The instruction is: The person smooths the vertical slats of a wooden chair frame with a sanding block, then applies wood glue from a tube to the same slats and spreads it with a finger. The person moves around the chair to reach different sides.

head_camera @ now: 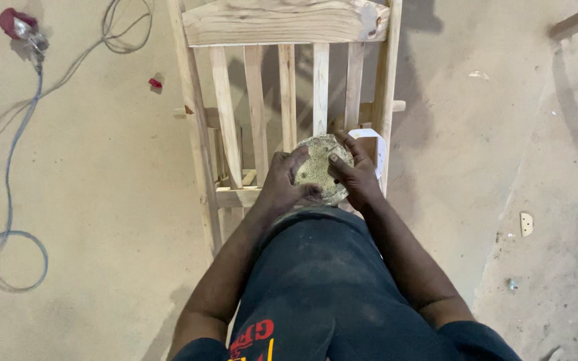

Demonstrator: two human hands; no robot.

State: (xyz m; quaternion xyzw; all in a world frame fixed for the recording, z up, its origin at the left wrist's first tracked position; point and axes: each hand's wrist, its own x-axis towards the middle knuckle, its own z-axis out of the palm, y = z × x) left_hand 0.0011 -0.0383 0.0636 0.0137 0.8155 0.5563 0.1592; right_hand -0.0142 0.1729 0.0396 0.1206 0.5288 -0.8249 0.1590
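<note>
You have the round, flat, dust-caked grey-green disc [320, 168] clamped between both hands, just in front of your lap and over the lower part of the bare wooden chair frame [282, 80]. Your left hand [287, 179] wraps its left edge, thumb laid across the upper face, fingers curled under the near rim. Your right hand [354, 175] closes on the right edge, fingertips pressing on the face near its middle. Both hands touch the disc, about equally near, and a thin strip of its gritty face shows between them.

The disc has no long axis; its flat face tilts up toward you, and its rim looks rough and crumbled. Whether it is a sanding pad or a lid, you cannot tell from here.

The chair frame lies with its long axis running straight away from you: pale, unfinished wood, a broad top rail at the far end, slender upright slats between the side rails. A white, thin-walled piece [373, 144] sits just beyond your right hand, against the right rail.

The sandy concrete floor [102, 200] carries a blue-grey cable [9, 180] looping off to your left, leading to a red-capped plug [20, 25], well apart from your hands.
</note>
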